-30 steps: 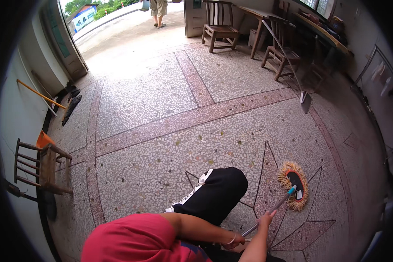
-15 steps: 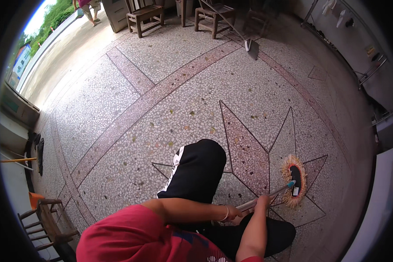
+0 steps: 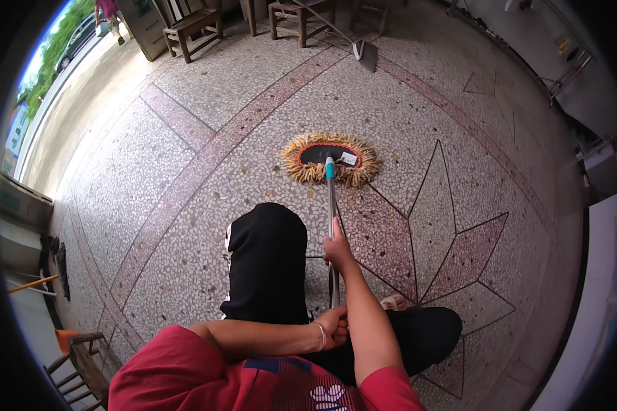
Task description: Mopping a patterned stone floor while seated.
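A flat mop (image 3: 311,156) with an oval head and a thick yellow-orange fringe lies on the speckled stone floor ahead of me. A small white tag shows on its black top, and a teal joint links it to the silver pole. Around the pole's lower end, near my lap, my left hand (image 3: 332,327) is closed; a thin bracelet circles that wrist. Farther up the pole, nearer the mop head, my right hand (image 3: 337,249) grips with its fingers wrapped round it.
Wooden chairs (image 3: 193,26) stand along the far side, with a long-handled dustpan (image 3: 358,49) leaning there. Another wooden chair (image 3: 82,363) is at the near left. A metal rack (image 3: 570,70) lines the right wall. Outside the doorway a person (image 3: 108,12) walks.
The mop head has swept from the right side to the far middle, turning with its pole. Both my hands moved left with it, the right hand reaching farther forward.
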### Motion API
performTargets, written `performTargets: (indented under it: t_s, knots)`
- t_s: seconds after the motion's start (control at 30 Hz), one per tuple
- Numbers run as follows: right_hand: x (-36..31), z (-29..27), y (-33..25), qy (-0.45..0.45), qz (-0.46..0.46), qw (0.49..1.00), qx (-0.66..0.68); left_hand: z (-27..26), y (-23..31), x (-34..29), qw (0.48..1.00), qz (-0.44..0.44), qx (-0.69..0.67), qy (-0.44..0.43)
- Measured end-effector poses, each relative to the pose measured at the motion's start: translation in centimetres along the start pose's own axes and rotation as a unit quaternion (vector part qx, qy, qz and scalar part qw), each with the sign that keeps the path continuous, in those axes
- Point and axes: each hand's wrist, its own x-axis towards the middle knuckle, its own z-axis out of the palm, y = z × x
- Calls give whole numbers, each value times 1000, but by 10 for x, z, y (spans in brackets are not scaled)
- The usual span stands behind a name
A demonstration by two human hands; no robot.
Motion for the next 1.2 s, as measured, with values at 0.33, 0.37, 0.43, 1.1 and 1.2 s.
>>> performTargets:
  t_s: [0.33,0.37,0.43,1.1,1.2]
  knots:
    - [-1,-3,3,-37,-30,998,48,0,-2,15,999,12,-37,-23]
    - [-3,-12,8,-4,-53,997,50,-2,-4,22,999,1,-8,-37]
    - [-3,-39,29,59,-43,991,114,4,-6,28,998,-17,38,-55]
    - [-79,-119,123,405,145,846,314,-6,-7,45,940,-69,335,-7]
    - [-70,-102,105,387,144,861,298,-16,-3,32,954,-62,294,-6]
